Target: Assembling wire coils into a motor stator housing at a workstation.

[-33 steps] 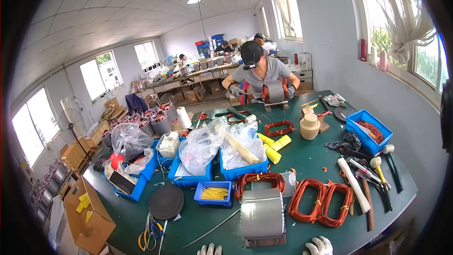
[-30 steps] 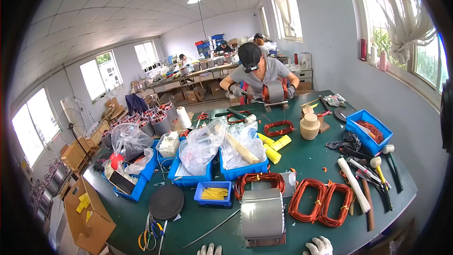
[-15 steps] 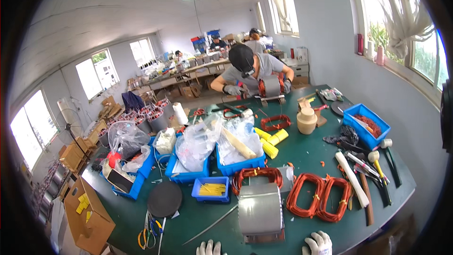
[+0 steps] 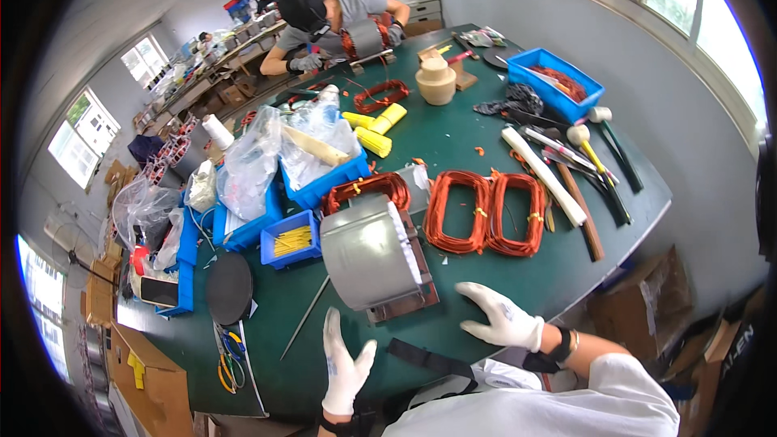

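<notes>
In front of me a grey metal motor stator core (image 4: 364,255) lies on its side on a brown stand (image 4: 411,305), with white lining at its right end. My left hand (image 4: 346,366), in a white glove, is held up near the core's lower left, thumb and fingers apart, holding nothing. My right hand (image 4: 503,320), also gloved, reaches in from the right with thumb and fingers spread. It too is empty and touches neither the core nor the coils. Two tied copper wire coils (image 4: 456,212) (image 4: 518,215) lie right of the core. Another copper coil (image 4: 390,186) sits behind it.
A small blue tray (image 4: 291,257) of yellow strips, a black disc (image 4: 229,290) and scissors (image 4: 231,360) lie to the left. Mallets (image 4: 599,154) and a wooden stick (image 4: 579,212) are at the right. Across the table a co-worker (image 4: 340,20) bends over another stator.
The view has tilted downward and turned. My hands, earlier just at the lower edge, now show fully with wrists, raised and spread on either side near the stator core.
</notes>
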`<state>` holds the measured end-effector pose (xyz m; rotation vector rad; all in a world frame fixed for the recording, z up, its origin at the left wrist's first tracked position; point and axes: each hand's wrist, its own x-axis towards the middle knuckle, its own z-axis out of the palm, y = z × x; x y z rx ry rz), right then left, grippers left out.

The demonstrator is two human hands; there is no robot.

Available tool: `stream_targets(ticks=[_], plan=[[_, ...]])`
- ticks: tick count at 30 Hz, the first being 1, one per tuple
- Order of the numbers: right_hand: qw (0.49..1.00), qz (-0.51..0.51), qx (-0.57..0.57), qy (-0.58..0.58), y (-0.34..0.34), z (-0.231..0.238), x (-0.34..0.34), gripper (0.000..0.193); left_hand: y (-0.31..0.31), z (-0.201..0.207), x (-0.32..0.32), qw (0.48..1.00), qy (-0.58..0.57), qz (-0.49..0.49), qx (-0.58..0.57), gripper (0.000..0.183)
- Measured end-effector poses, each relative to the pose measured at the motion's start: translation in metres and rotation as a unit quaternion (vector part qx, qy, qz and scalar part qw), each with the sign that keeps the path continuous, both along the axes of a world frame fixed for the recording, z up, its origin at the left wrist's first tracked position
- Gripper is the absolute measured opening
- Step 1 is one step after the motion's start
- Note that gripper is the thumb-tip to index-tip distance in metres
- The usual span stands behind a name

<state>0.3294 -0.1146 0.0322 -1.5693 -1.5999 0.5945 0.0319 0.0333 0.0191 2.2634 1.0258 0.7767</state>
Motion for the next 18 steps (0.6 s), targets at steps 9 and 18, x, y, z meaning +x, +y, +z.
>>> stream_targets(ticks=[9, 18], plan=[[1.0, -0.007, -0.027, 0.014, 0.064, -0.01, -0.01, 0.086, 0.011, 0.001, 0.052, 0.956, -0.192, -0.075, -0.208, 0.061], [1.0, -0.02, 0.005, -0.007, 0.079, -0.022, -0.012, 0.067, 0.021, -0.004, 0.059, 0.974, -0.14, -0.06, -0.169, 0.062]])
